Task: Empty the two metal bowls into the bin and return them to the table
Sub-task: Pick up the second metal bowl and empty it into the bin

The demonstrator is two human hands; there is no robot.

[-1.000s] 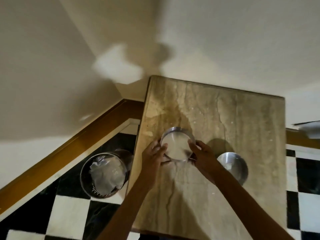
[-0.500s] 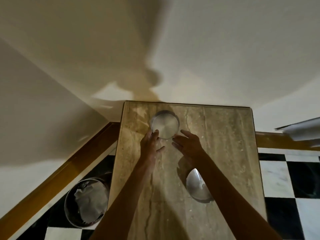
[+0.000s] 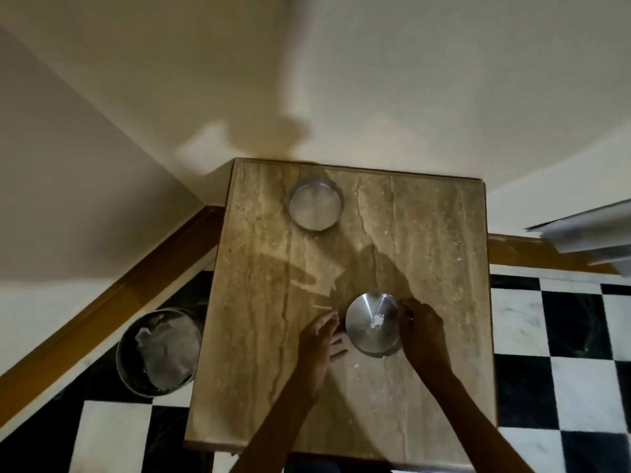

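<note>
Near bowl (image 3: 373, 324) (white bits inside): right hand (image 3: 421, 331) gripping rim, left hand (image 3: 319, 339) spread beside.

Both forearms cut off at bottom edge; bin (image 3: 158, 351) partly behind table (image 3: 259, 268)

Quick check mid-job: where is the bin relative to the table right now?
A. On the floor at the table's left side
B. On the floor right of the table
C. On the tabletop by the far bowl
A: the bin stands on the checkered floor against the left edge of the table.
</note>
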